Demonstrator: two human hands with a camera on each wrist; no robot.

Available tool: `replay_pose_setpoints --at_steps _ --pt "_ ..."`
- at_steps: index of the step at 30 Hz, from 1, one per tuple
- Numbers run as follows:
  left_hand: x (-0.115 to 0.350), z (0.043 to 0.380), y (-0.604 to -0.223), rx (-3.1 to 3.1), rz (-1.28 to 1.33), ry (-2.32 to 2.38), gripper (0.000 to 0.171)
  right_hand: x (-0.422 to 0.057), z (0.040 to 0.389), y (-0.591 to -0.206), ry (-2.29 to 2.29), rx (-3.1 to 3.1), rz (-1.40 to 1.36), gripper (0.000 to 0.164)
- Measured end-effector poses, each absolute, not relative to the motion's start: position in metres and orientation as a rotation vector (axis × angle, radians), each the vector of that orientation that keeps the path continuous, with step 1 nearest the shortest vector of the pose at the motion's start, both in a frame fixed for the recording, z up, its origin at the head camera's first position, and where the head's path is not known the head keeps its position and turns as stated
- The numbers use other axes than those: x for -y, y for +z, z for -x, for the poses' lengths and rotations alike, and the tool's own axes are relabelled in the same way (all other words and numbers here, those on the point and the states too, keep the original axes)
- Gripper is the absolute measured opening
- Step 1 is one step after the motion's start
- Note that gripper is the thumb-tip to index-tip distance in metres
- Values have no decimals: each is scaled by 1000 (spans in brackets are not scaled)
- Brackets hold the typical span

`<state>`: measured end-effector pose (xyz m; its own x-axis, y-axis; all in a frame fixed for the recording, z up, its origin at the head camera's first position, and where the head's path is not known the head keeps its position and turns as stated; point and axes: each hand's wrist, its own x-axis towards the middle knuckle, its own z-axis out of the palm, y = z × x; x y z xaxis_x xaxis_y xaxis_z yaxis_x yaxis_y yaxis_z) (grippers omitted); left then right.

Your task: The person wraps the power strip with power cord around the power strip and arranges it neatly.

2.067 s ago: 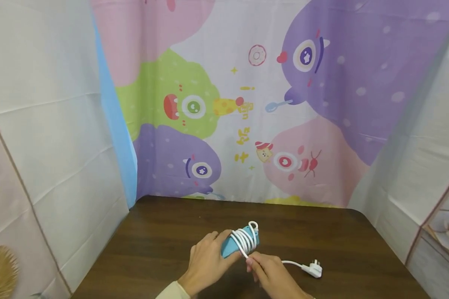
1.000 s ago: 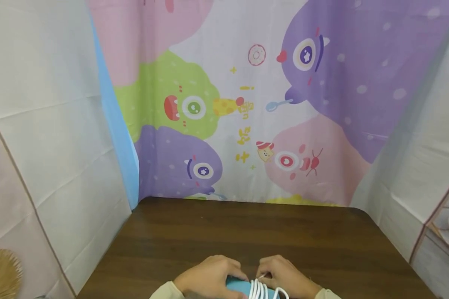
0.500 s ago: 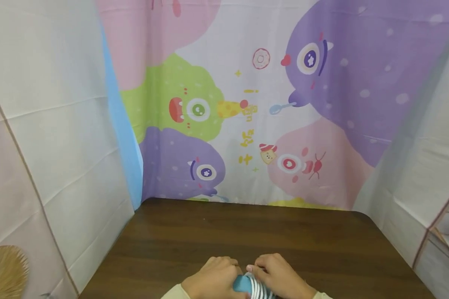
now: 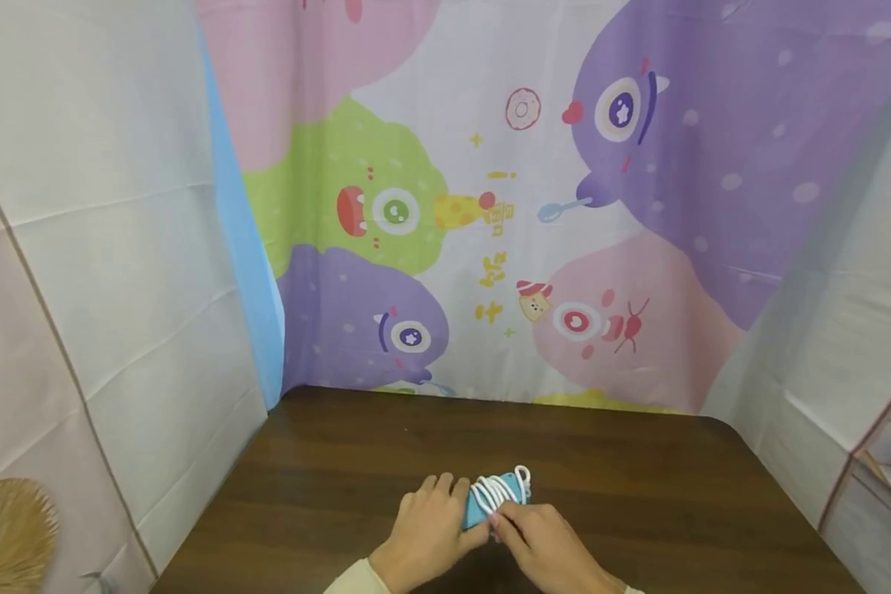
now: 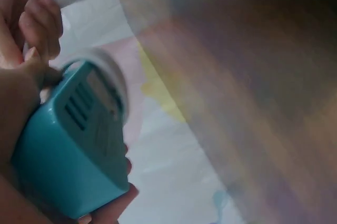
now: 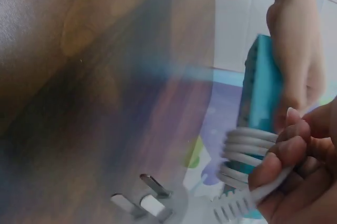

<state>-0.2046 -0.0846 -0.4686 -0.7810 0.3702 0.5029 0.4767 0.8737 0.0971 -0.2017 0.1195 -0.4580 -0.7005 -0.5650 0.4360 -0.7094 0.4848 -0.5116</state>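
Note:
A teal power strip is held above the table, its white cord wound round one end in several loops. My left hand grips the bare end of the strip; the left wrist view shows fingers beneath the teal casing and the slots in its side. On the wrapped side, my right hand pinches the cord close to its plug. The right wrist view shows the plug's three metal prongs pointing away from the hand, its body blurred. In the head view the plug is hidden.
The dark wooden table spreads under both hands. Behind it hangs a curtain with cartoon monsters, and pale cloth panels stand at both sides. A straw-coloured round shape shows at the lower left.
The strip and both hands dipped toward the near edge, then came back up and away. The cord's free length has shortened, and the plug that showed right of my right hand is out of sight.

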Motion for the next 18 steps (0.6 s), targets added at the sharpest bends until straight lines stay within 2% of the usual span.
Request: replay_pose_setpoints --at_steps 6,13,18 --pt "82 210 -465 2578 465 -773 36 -119 200 -455 1180 2455 -1090 24" --pt "86 213 -456 2615 419 -1355 43 -120 200 -448 1283 2375 -1121 23" --pt "90 216 -453 2553 331 -1809 40 -128 200 -452 1193 2314 -1123 15"
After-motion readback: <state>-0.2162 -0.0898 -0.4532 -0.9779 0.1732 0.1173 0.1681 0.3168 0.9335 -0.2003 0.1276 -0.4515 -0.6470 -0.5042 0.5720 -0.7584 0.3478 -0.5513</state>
